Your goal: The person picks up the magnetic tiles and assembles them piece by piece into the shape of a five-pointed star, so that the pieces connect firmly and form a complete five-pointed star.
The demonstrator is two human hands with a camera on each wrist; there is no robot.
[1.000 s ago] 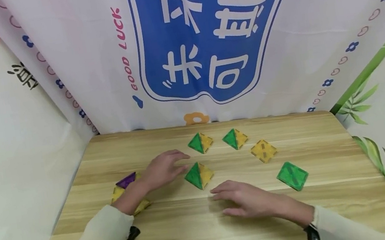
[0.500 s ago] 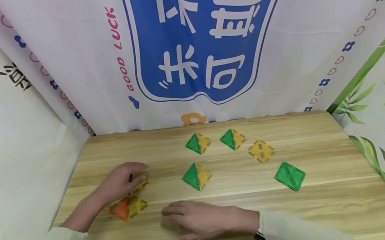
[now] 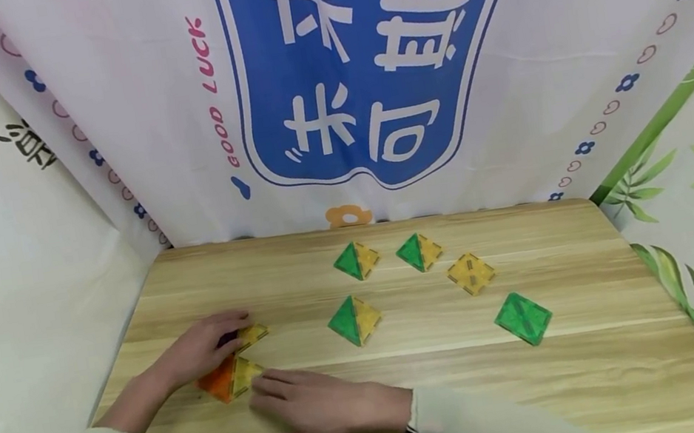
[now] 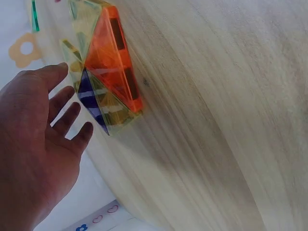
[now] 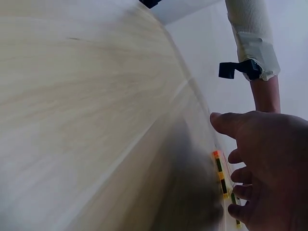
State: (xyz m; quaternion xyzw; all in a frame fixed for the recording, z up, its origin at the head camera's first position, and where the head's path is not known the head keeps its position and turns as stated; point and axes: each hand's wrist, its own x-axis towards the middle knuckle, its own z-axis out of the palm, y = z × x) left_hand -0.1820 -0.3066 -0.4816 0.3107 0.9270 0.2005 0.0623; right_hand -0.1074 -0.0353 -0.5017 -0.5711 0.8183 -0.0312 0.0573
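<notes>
1. At the left of the wooden table [image 3: 454, 395], a person's left hand [image 3: 201, 347] reaches over a cluster of translucent tiles, fingers loose and extended; whether they touch a tile cannot be told.
2. The cluster shows an orange tile [image 3: 215, 380] on its near left side, a yellow tile [image 3: 244, 374] joined along its right, and a second yellow tile [image 3: 253, 334] just beyond.
3. A purple tile [image 4: 91, 103], clear in the left wrist view, is largely covered by the left hand from above.
4. The right hand [image 3: 314, 405] lies palm down at the cluster's near right, fingers relaxed and holding nothing; the fingertips overlap the near yellow tile's right corner, contact uncertain.
5. To the right of the hands, a green-and-yellow pair [image 3: 354, 320] rests mid-table, well apart from the cluster.
6. Two matching pairs lie farther back, one left [image 3: 357, 261] and one right [image 3: 419, 252], green halves leftward.
7. Farther right sit a yellow square [image 3: 471, 273] and, nearer, a green square [image 3: 524, 319].
8. Behind the table hangs a pale cloth [image 3: 528, 122] bearing a blue panel [image 3: 260, 65] with white characters; pale sleeves [image 3: 478, 417] cover both forearms.
</notes>
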